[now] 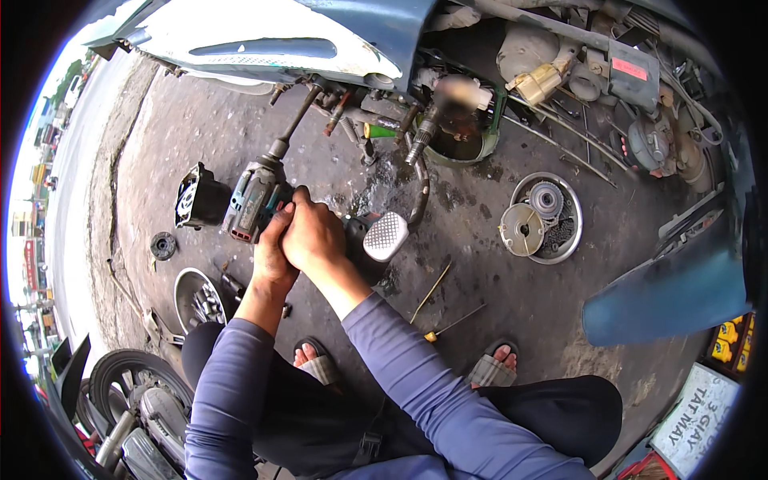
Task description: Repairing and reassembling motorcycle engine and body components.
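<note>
Both hands wrap round the handle of a cordless impact driver (250, 204), its long extension (296, 122) reaching up under the scooter's body panel (376, 48). My left hand (272, 252) grips from below; my right hand (310, 234) is closed over it, its fingers overlapping the left's. Just right of them is a textured footrest pedal (386, 236) on a bent bar. A black cast housing (198, 196) stands left of the driver, near a small black round part (163, 246).
Bowls of sockets (200, 308) and gears (544, 192) sit on the floor. An oily green container (488, 136), removed engine parts (656, 144), thin rods (432, 292) and a blue panel (656, 296) surround me. A motorbike wheel (116, 376) is at lower left; a road (80, 144) runs beyond.
</note>
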`<state>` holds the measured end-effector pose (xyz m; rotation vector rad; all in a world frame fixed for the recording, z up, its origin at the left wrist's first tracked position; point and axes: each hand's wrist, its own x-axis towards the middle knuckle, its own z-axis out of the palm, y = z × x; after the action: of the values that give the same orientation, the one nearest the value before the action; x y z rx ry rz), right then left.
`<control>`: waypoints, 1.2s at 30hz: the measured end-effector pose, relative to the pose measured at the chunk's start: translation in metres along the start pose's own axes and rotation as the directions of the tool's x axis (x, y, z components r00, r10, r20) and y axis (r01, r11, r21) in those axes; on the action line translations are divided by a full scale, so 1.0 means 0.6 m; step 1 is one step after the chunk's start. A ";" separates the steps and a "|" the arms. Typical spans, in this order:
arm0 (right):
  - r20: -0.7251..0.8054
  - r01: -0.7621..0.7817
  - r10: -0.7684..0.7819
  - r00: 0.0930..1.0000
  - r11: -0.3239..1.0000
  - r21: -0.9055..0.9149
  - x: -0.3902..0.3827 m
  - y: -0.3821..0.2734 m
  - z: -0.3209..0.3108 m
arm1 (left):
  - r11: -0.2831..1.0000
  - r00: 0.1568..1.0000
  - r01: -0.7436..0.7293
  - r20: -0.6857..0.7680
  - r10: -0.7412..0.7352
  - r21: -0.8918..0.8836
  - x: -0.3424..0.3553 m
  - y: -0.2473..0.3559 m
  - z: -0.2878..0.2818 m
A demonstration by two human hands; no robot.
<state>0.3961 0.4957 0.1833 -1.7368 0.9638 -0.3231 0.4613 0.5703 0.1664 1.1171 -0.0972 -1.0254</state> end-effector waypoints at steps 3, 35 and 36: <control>0.002 0.009 -0.009 1.000 1.000 0.004 0.001 0.001 0.001 | 1.000 1.000 -0.018 0.007 0.018 0.003 0.003 0.002 -0.009; -0.015 0.010 -0.009 1.000 0.999 0.045 -0.011 -0.002 -0.010 | 0.998 0.999 -0.043 -0.016 0.043 0.051 -0.008 0.006 0.005; -0.005 0.006 -0.006 1.000 0.999 0.052 -0.011 -0.002 -0.012 | 0.997 0.999 -0.051 -0.015 0.052 0.049 -0.007 0.005 0.005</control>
<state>0.3879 0.4960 0.1888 -1.6927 0.9456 -0.3537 0.4592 0.5716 0.1722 1.1613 -0.1374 -0.9719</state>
